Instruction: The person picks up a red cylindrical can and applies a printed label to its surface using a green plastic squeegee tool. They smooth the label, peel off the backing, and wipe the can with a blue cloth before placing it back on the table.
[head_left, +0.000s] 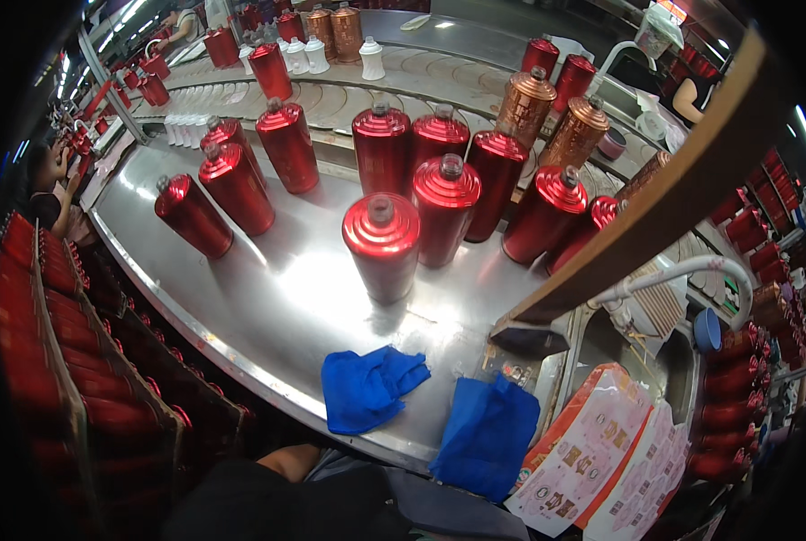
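Neither of my hands shows. Only a patch of bare skin (pixel 291 461), perhaps part of my arm, appears at the lower edge beside dark clothing. Nearest to it on the steel table (pixel 276 311) lies a crumpled blue cloth (pixel 367 392). A second blue cloth (pixel 486 433) hangs over the table's front edge to its right. Beyond them a shiny red bottle (pixel 381 252) with a clear neck stands upright, with another red bottle (pixel 446 212) close behind. More red bottles stand farther back, several at the left, including one red bottle (pixel 193 216) at the end.
A wooden beam (pixel 655 194) slants across the right side. Printed label sheets (pixel 592 451) lie by a sink (pixel 682 361) with a white pipe. Behind runs a curved conveyor (pixel 439 77) carrying copper bottles (pixel 525 104) and white ones. Racks of red bottles (pixel 105 397) fill the left. A person (pixel 51 189) sits far left.
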Available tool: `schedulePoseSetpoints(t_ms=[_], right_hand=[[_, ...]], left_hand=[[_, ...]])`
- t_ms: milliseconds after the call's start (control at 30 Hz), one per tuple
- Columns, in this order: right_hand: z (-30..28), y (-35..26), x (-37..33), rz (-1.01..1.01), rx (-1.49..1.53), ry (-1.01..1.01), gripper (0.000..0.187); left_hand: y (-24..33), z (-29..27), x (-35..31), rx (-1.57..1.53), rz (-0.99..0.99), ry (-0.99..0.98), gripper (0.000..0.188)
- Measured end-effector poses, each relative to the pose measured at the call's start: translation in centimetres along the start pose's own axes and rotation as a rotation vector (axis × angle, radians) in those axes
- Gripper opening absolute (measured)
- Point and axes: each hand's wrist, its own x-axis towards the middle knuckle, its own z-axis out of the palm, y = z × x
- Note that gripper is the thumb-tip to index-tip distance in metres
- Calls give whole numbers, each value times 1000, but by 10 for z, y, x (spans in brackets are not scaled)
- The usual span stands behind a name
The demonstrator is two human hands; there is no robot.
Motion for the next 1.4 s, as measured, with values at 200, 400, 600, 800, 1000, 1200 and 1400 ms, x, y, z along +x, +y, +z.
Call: schedulePoseSetpoints(t_ms=[200, 400, 600, 800, 1000, 1200, 1400], right_hand=[[-5, 44, 13, 7, -10, 135, 33], [-63, 86, 22, 16, -48, 213, 33], [-97, 113, 12, 85, -15, 255, 33], [-54, 98, 15, 133, 24, 144, 34], [-20, 88, -14, 177, 37, 70, 34], [10, 88, -7, 120, 32, 105, 34], [22, 97, -8, 127, 20, 169, 35]], left_hand=[[-48, 27, -49, 170, 186, 114, 39], [-62, 9, -66, 334, 297, 203, 39], [2, -59, 12, 483, 424, 233, 39], [-27, -63, -33, 536, 461, 165, 40], [-32, -63, -44, 556, 478, 120, 40], [-26, -61, -24, 597, 521, 193, 40], [-37, -46, -30, 618, 636, 245, 40]])
